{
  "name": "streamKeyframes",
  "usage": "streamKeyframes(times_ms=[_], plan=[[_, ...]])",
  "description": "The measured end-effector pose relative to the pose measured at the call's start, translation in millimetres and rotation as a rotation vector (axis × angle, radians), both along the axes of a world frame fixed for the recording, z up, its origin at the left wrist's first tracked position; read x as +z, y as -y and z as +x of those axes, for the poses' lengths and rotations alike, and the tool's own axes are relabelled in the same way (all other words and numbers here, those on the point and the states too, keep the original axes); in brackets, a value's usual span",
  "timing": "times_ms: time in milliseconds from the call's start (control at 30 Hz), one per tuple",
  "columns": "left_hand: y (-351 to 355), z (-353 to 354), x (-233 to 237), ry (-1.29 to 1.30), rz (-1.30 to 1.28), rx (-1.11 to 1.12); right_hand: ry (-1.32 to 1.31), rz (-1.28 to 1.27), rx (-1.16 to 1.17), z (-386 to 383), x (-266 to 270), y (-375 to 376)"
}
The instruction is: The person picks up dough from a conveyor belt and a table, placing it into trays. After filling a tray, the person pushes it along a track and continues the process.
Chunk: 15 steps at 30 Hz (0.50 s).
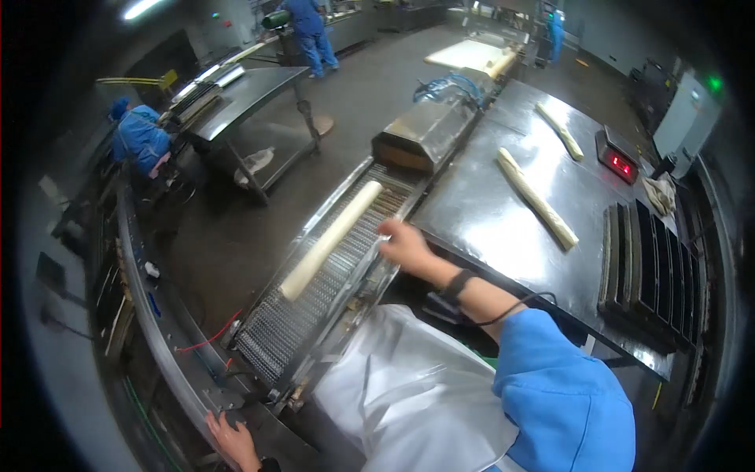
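Note:
A long pale roll of dough (330, 242) lies lengthwise on the metal mesh conveyor (271, 346) in front of me. My right hand (406, 250) is at the conveyor's right side rail, a little right of the dough and apart from it. Its fingers are curled in, and what they hold, if anything, is hidden. Low at the left, my left hand (233, 440) rests with fingers spread on a curved metal rail (161, 346). On the steel table (464, 197) to my right lie a longer dough roll (537, 200) and another dough roll (559, 130).
A metal housing (421, 130) covers the conveyor's far end. A scale (618, 155) with red digits, a cloth (661, 193) and a stack of dark trays (653, 271) stand on the table's right. People in blue work at the left (141, 138) and back (308, 31).

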<state>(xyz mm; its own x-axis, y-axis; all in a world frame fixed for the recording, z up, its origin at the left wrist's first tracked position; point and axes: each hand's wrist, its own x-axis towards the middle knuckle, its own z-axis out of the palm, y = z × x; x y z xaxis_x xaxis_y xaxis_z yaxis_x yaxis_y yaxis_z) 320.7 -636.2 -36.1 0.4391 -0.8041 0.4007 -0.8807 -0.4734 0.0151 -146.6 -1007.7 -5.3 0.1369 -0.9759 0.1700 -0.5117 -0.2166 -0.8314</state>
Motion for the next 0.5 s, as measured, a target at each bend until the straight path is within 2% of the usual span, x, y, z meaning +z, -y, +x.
streamKeyframes(times_ms=[33,100,133,200,267,333,433,500], plan=[[5.0,-5.9,14.0,-0.19,-0.015,0.131,-0.123,-0.344,0.312,61.6,-5.3,4.0],[6.1,-4.0,13.7,-0.195,-0.023,0.148,-0.176,-0.413,0.539,126.0,-5.0,6.5],[4.6,-2.4,11.3,-0.206,-0.022,0.142,-0.163,-0.424,0.572,153.1,-13.8,4.9],[1.4,1.4,5.5,-0.233,-0.062,0.182,-0.541,-0.396,0.657,197.8,-29.1,-6.8],[0.5,11.2,-5.1,-0.162,-0.103,0.115,-0.693,-0.454,0.647,210.4,-18.0,-31.3],[4.2,6.9,4.4,-0.181,-0.129,0.126,-0.698,-0.554,0.594,222.6,-25.7,-45.0],[6.7,10.0,1.3,-0.183,-0.134,0.112,-0.628,-0.559,0.594,221.4,-18.0,-54.9],[9.6,9.5,5.7,-0.226,-0.113,0.134,-0.562,-0.302,0.791,209.9,-3.4,-52.6]])
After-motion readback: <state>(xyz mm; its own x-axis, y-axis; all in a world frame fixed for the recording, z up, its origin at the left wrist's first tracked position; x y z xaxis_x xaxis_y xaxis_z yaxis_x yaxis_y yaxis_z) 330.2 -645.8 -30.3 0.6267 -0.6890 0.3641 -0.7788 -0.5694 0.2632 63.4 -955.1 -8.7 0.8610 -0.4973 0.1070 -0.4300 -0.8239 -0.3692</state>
